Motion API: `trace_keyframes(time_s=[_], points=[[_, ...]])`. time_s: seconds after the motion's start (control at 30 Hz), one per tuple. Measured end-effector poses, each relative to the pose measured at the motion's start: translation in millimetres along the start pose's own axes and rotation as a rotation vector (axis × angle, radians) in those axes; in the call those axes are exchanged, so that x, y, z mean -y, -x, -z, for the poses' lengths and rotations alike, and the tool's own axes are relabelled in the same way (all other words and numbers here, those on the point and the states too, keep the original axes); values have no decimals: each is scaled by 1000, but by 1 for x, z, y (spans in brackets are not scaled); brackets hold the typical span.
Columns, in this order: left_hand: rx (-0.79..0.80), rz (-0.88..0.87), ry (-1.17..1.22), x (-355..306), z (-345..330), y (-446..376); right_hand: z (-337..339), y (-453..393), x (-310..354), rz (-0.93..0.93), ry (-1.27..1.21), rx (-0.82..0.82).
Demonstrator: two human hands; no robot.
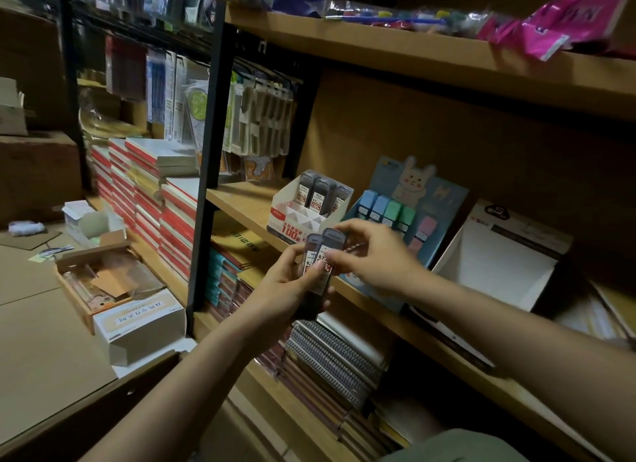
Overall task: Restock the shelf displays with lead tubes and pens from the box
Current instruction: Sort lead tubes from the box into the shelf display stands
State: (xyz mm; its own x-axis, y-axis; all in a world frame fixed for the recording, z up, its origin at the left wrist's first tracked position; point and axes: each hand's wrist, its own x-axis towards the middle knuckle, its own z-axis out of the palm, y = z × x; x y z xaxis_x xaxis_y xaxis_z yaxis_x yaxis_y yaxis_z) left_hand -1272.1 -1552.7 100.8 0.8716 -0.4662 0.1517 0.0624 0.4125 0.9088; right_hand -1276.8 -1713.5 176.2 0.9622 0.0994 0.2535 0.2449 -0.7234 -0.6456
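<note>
Head view: your left hand (289,286) wrapped round bundle of lead tubes (318,267), just in front of shelf edge (247,208). Right hand (370,255) pinching top tube, fingertips on cap. White display box (309,210) just beyond, three tubes standing in back row, front slots bare. Risk: tug one free, loose grip lets the others slide out and drop onto notebooks (330,361) below. Dim light, labels partly blurred.
</note>
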Motion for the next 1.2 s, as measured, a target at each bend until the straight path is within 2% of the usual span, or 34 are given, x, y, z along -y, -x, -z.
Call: trace_keyframes(time_s=[0.2,0.27,0.37,0.47,0.63,0.73,0.9,1.07,1.2], points=[[-41,54,-167,-1,-9,4,18,6,6,7,-1,-47],[-117,87,-163,0,-9,2,34,-1,7,2,7,-90],[-258,113,-143,1,-4,-2,62,-19,5,23,168,-257],[-301,98,-108,3,1,-4,75,-40,0,73,381,-407],[-303,43,-116,2,3,-8,66,-69,-11,116,502,-434],[-322,42,-97,0,6,-12,59,-81,-13,111,491,-451],[-362,-5,-92,-9,18,-15,63,-106,0,123,343,-588],[-410,-25,-100,-16,29,-21,57,-126,10,75,322,-610],[-391,-26,-107,-14,34,-24,43,-130,6,100,435,-478]])
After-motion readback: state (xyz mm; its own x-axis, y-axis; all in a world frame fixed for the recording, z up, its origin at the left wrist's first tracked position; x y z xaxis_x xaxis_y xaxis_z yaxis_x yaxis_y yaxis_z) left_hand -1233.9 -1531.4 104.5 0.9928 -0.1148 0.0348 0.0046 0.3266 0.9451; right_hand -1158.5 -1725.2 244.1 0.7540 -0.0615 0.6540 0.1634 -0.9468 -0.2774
